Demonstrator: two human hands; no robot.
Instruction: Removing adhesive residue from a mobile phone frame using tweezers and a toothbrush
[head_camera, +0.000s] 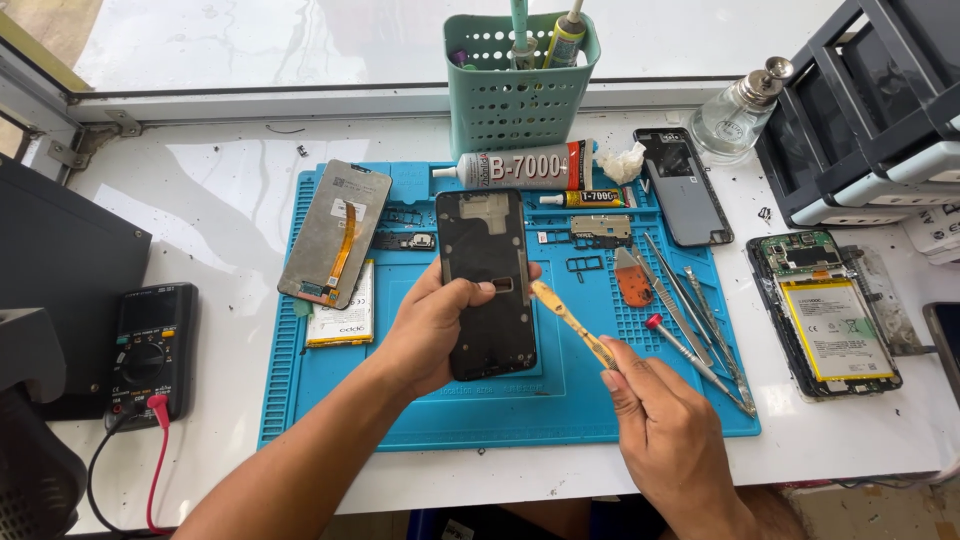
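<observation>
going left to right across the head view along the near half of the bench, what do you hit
black multimeter → left hand holding the black phone frame → yellow-handled tool in the right hand → metal tweezers and picks → opened phone with yellow-edged battery

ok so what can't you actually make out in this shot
Head view, the only one:
- Lower half of the black phone frame: the left hand wraps around its edge.
- Rear end of the yellow flat pry tool: buried in the right hand grip.
- Dark flat device at the right: cut off by the picture edge.
- Contents of the green perforated plastic basket: its wall hides all but the tops.
</observation>
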